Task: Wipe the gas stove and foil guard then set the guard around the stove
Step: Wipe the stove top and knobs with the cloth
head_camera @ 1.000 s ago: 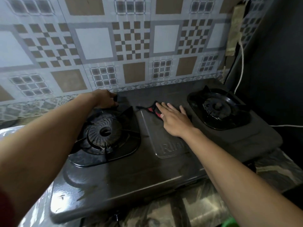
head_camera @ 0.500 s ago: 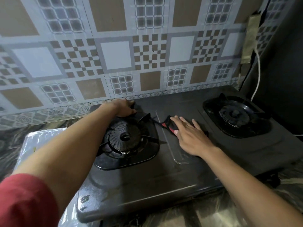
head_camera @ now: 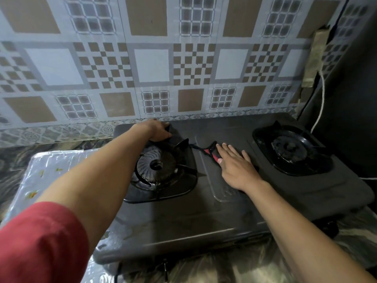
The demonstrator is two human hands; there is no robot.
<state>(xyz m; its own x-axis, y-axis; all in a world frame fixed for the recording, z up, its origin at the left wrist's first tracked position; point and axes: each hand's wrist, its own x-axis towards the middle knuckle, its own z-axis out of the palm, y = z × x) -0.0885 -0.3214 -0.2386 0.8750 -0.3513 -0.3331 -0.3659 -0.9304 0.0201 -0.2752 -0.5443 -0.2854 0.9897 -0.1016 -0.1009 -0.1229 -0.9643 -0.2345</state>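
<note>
A dark two-burner gas stove [head_camera: 183,217] stands on the counter against the tiled wall. My left hand [head_camera: 158,130] reaches over the left burner [head_camera: 157,164] and grips a prong of its pan support at the back. My right hand [head_camera: 234,164] lies flat with straight fingers on a dark cloth with red trim [head_camera: 210,152] in the middle of the stove top. The foil guard [head_camera: 47,172] lies flat on the counter left of the stove, with food specks on it; my left arm hides part of it.
The right burner [head_camera: 289,150] sits near a dark side wall. A white cord [head_camera: 320,105] hangs down the corner from a wall socket [head_camera: 315,56]. The marbled counter [head_camera: 255,266] shows in front of the stove.
The view has shifted left, bringing the foil guard into sight. Both hands stay in the same places on the stove.
</note>
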